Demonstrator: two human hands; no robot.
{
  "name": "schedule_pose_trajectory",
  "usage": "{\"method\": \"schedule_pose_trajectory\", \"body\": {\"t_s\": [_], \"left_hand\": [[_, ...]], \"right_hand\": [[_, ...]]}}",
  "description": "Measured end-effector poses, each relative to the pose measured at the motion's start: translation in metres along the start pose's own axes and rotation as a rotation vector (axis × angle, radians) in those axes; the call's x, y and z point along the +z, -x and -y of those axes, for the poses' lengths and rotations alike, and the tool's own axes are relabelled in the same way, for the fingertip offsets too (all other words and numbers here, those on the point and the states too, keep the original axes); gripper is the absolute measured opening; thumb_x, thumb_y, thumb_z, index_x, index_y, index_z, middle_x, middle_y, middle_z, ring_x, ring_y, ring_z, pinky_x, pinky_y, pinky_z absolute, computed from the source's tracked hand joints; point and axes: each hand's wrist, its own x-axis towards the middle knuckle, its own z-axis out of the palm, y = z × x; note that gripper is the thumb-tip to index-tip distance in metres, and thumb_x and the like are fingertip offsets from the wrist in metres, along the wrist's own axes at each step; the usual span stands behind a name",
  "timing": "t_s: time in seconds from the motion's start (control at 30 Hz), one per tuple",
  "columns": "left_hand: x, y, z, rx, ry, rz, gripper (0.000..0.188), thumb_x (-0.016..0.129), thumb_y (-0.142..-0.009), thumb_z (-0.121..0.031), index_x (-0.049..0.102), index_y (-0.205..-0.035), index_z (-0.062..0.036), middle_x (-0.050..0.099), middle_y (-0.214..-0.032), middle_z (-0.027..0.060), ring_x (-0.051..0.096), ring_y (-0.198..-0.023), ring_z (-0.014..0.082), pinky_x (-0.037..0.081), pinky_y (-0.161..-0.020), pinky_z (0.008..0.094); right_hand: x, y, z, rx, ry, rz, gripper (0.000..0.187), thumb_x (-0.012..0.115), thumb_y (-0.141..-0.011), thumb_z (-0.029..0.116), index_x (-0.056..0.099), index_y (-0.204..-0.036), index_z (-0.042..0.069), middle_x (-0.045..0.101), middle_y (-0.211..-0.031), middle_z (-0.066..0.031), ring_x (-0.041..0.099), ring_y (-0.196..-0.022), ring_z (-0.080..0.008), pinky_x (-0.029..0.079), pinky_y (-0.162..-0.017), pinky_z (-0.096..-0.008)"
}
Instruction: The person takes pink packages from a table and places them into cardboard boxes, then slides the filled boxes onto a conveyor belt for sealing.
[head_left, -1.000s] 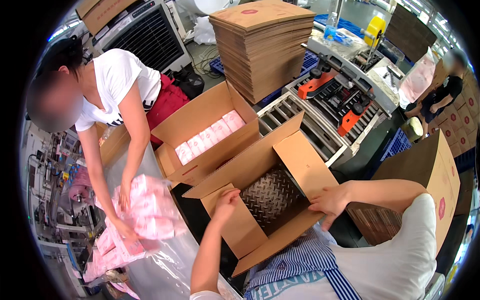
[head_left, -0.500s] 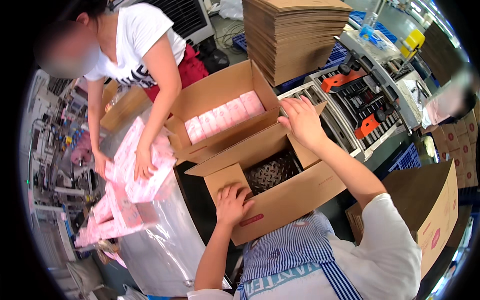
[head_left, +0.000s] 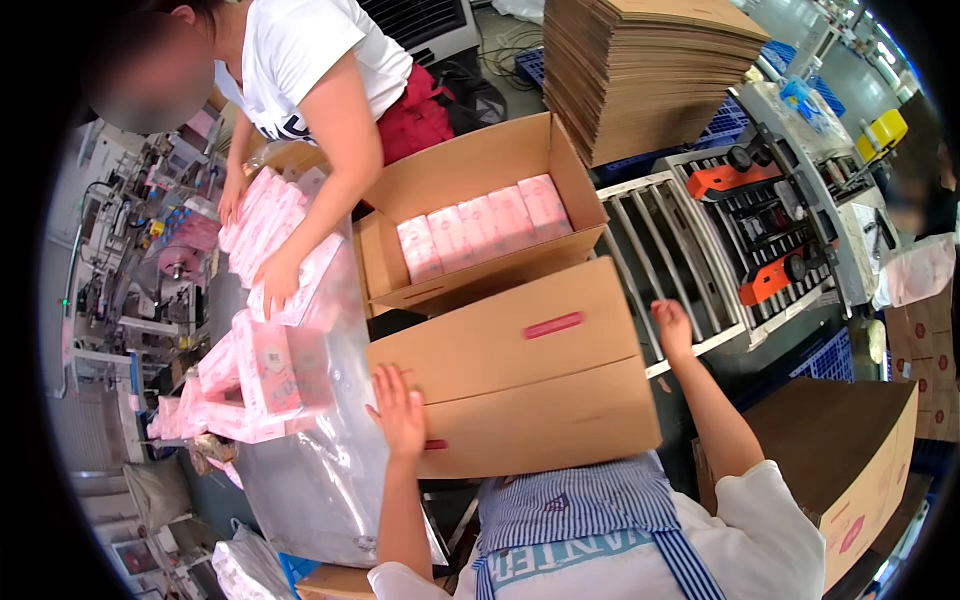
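In front of my body lies a brown cardboard box (head_left: 500, 390), showing a broad face with a seam along it and red marks. My left hand (head_left: 400, 412) rests on its left end, fingers spread. Beyond the box's right end, apart from it, my right hand (head_left: 672, 328) is raised with fingers curled in and nothing seen in it. Just past this box stands an open carton (head_left: 480, 165) holding a row of pink-and-white soft packs (head_left: 485, 230). At the left, a co-worker's hands are on a pile of similar pink packs (head_left: 270, 225).
A roller conveyor (head_left: 665, 260) with orange-fitted machinery (head_left: 760, 280) runs to the right. A tall stack of flat cardboard (head_left: 640, 90) stands behind. A large carton (head_left: 830, 450) sits at lower right. A shiny metal table (head_left: 330, 480) lies at left, with more pink packs on it.
The near box went from open, its inside showing, to a broad covered face upward. My right hand left its far flap and moved down right. The co-worker's hands shifted over the packs.
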Motion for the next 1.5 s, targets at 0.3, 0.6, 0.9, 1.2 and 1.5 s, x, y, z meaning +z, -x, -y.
{"method": "schedule_pose_trajectory", "body": {"t_s": [0.3, 0.6, 0.9, 1.2, 1.5], "left_hand": [[0.105, -0.009, 0.057, -0.393, 0.976, 0.08, 0.066, 0.035, -0.095, -0.052, 0.03, -0.141, -0.006, 0.034, -0.142, 0.0127, 0.033, -0.128, 0.0255, 0.027, -0.106, 0.0395], [0.146, 0.027, -0.009, -0.408, 1.016, 0.158, 0.054, 0.044, -0.095, -0.044, 0.045, -0.133, -0.0048, 0.049, -0.131, 0.014, 0.048, -0.12, 0.0264, 0.038, -0.101, 0.0381], [-0.06, 0.014, -0.003, -0.385, 1.534, 0.32, 0.069, 0.041, -0.091, -0.059, 0.048, -0.128, -0.0015, 0.058, -0.12, 0.0122, 0.055, -0.11, 0.02, 0.043, -0.094, 0.0336], [0.055, 0.062, -0.001, -0.522, 1.436, 0.692, 0.051, 0.062, -0.089, -0.034, 0.049, -0.126, -0.0024, 0.061, -0.112, 0.0082, 0.057, -0.103, 0.0165, 0.046, -0.087, 0.0314], [0.157, 0.07, 0.057, -0.209, -0.048, -0.078, 0.038, 0.06, -0.084, -0.018, 0.053, -0.12, -0.0056, 0.055, -0.122, 0.0165, 0.051, -0.114, 0.0288, 0.043, -0.095, 0.0367]], "right_hand": [[-0.091, 0.006, 0.017, 0.229, 0.548, 0.3, 0.06, 0.039, -0.095, 0.049, 0.064, -0.094, -0.006, 0.065, -0.087, -0.0235, 0.062, -0.087, -0.0358, 0.046, -0.079, -0.0412], [-0.074, 0.039, 0.22, -0.115, -0.031, 0.769, 0.026, 0.053, -0.089, 0.022, 0.065, -0.078, 0.002, 0.063, -0.08, -0.007, 0.059, -0.075, -0.0149, 0.048, -0.068, -0.0291], [0.01, 0.047, 0.197, -0.603, 1.046, 0.141, 0.064, 0.073, -0.072, 0.024, 0.046, -0.129, 0.013, 0.048, -0.131, -0.0123, 0.045, -0.121, -0.0279, 0.026, -0.104, -0.0481], [-0.118, -0.026, 0.065, -0.016, 0.688, 0.192, 0.036, 0.063, -0.082, 0.016, 0.057, -0.112, -0.002, 0.064, -0.098, -0.0228, 0.061, -0.091, -0.0408, 0.049, -0.078, -0.0431], [-0.066, -0.007, 0.107, -0.123, 0.828, 0.423, 0.03, 0.061, -0.08, 0.014, 0.059, -0.106, -0.001, 0.065, -0.091, -0.0233, 0.061, -0.09, -0.0406, 0.049, -0.076, -0.0433]]}}
